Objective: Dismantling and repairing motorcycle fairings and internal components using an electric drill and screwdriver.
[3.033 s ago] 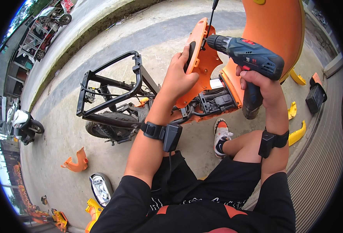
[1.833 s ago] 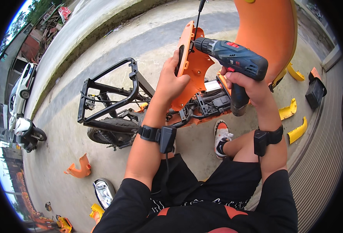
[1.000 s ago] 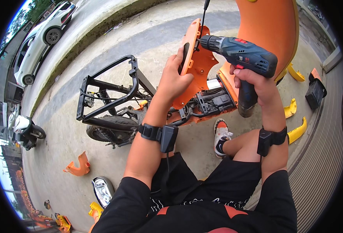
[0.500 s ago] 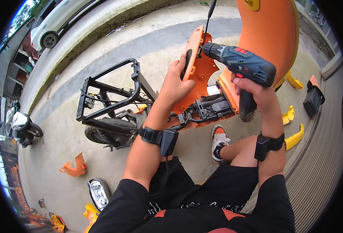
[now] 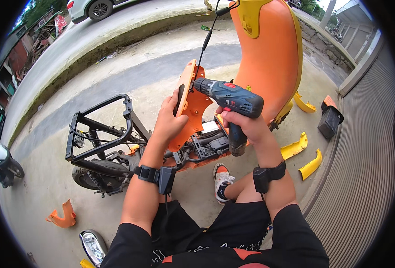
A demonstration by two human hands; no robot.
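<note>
My right hand (image 5: 247, 125) grips a dark blue cordless drill (image 5: 237, 99), its chuck pointing left at the inner side of a curved orange plastic panel (image 5: 198, 109). The chuck is close to a small dark fitting there; whether the bit touches it I cannot tell. On the panel's outer side my left hand (image 5: 168, 123) holds it, fingers spread against a dark oval part. The panel is upright above the stripped body of a scooter, whose black tube frame (image 5: 71, 136) stands to the left. A black cable (image 5: 206, 41) runs up from behind the panel.
A large orange front shield (image 5: 269, 58) rises just right of the drill. Yellow trim pieces (image 5: 310, 164) and a black box (image 5: 329, 121) lie on the floor by the ribbed shutter (image 5: 363, 147). An orange piece (image 5: 63, 215) and a headlight (image 5: 93, 246) lie at lower left.
My view has turned, so the scooter, panel and both hands sit further left and lower in the picture. The drill and panel keep nearly the same position relative to each other.
</note>
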